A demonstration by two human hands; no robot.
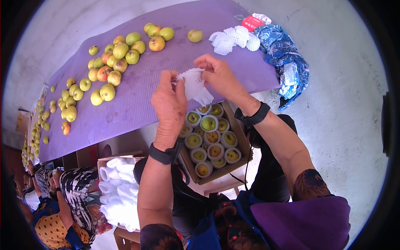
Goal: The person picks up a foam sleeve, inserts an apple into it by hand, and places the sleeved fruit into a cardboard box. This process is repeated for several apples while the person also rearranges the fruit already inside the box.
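A white foam net sleeve (194, 85) is stretched between my two hands above the near edge of the purple table. My left hand (170, 98) pinches its left side between thumb and fingers. On the other side, my right hand (218, 75) grips the upper right edge. Below the sleeve stands a cardboard box (230, 166) holding several apples (209, 123), each in a white foam net. More foam sleeves (234, 38) lie on the table beyond my right hand.
Loose green and reddish apples (120, 51) spread across the purple table (137, 96). Blue patterned cloth (283, 54) hangs over its right end beside a red packet (252, 23). A carton of foam sleeves (118, 191) stands at lower left, near other people (62, 212).
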